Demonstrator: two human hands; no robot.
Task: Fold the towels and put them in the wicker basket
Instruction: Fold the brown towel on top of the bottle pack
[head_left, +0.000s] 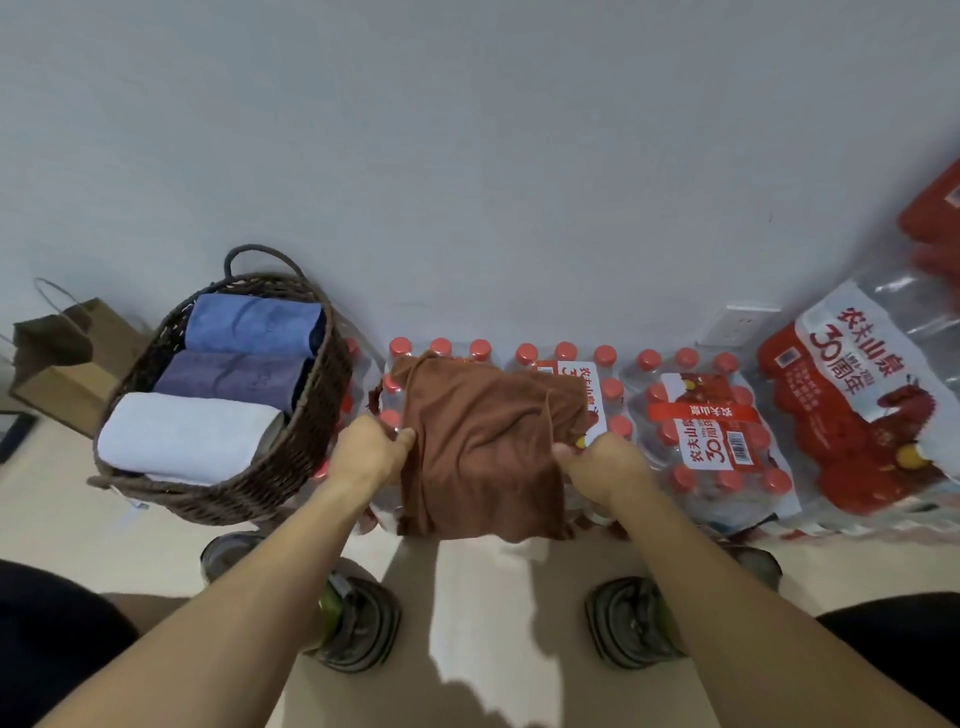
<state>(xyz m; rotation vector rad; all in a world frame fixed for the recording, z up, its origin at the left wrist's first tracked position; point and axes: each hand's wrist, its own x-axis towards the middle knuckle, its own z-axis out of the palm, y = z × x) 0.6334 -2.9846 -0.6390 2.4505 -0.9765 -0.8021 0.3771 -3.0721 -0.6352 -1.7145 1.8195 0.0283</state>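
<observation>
A brown towel (483, 447) lies partly folded on top of shrink-wrapped packs of water bottles (701, 421), its near edge hanging over the front of the packs. My left hand (371, 452) pinches the towel's left edge. My right hand (605, 462) grips its right edge. To the left stands the dark wicker basket (306, 441), tilted toward me. Inside it lie three folded towels side by side: a blue one (254, 325) at the back, a purple one (234, 379) in the middle and a white one (187, 434) at the front.
More bottle packs with red labels (857, 395) stretch along the wall to the right. A brown paper bag (67, 358) stands left of the basket. My two shoes (358, 623) are on the pale floor below the packs. A wall socket (737, 322) sits behind the packs.
</observation>
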